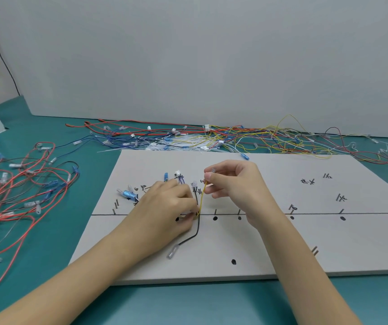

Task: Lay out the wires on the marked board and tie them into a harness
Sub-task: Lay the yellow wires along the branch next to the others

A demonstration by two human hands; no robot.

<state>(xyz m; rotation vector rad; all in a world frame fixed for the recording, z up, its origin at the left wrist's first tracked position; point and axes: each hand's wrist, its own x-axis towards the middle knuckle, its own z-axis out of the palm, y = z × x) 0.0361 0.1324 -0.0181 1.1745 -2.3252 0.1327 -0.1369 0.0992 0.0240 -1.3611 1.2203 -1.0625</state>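
A grey marked board [282, 242] is seen lying flat on a teal table [54, 231], crossed by a drawn line with black dots and short pins along it and handwritten labels beside some pins. Near the middle of that line, the lower end of a yellow wire [202, 200] is pinched against the board by the fingertips of the left hand [167, 205]. The upper end of the same wire is gripped between thumb and forefinger of the right hand [233, 181], which is held raised just above the board, so that the wire is drawn up in a slight curve. Just beside the yellow wire, a black wire [196, 233] is laid down the board, ended by a clear-sleeved terminal [171, 252] on its near side. Blue-sleeved connectors [128, 194] are seen on the board left of the left hand. A loose tangle of red and black wires [17, 191] is spread on the table at the left, and a long heap of mixed wires [247, 139] is strewn along the far edge of the board, before a pale wall [200, 55].
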